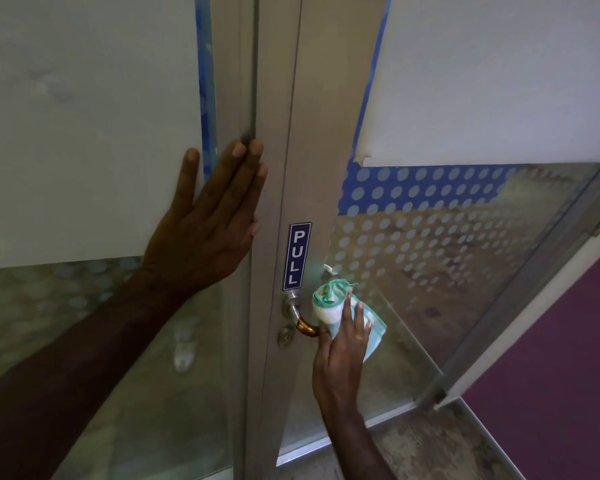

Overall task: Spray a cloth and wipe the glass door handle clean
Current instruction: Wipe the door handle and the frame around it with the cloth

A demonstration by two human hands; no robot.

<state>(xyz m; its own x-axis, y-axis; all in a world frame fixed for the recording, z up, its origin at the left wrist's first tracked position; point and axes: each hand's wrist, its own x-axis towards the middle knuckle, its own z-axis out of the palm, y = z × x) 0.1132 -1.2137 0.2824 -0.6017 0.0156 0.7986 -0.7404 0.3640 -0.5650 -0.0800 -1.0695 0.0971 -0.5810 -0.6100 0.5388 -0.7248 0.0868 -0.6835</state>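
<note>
A metal lever door handle (300,315) juts from the aluminium door frame (312,168), just under a blue PULL sticker (297,256). A white cloth with a green edge (329,306) is wrapped round the outer part of the handle. My right hand (343,344) grips that cloth against the handle, fingers curled over it. My left hand (208,223) lies flat with straight fingers on the fixed frame and frosted panel to the left, holding nothing. No spray bottle is in view.
The glass door (465,254) with white dots stands ajar, swung toward me on the right. A keyhole cylinder (286,337) sits below the handle. A purple wall (551,375) and a speckled floor (430,452) lie at the lower right.
</note>
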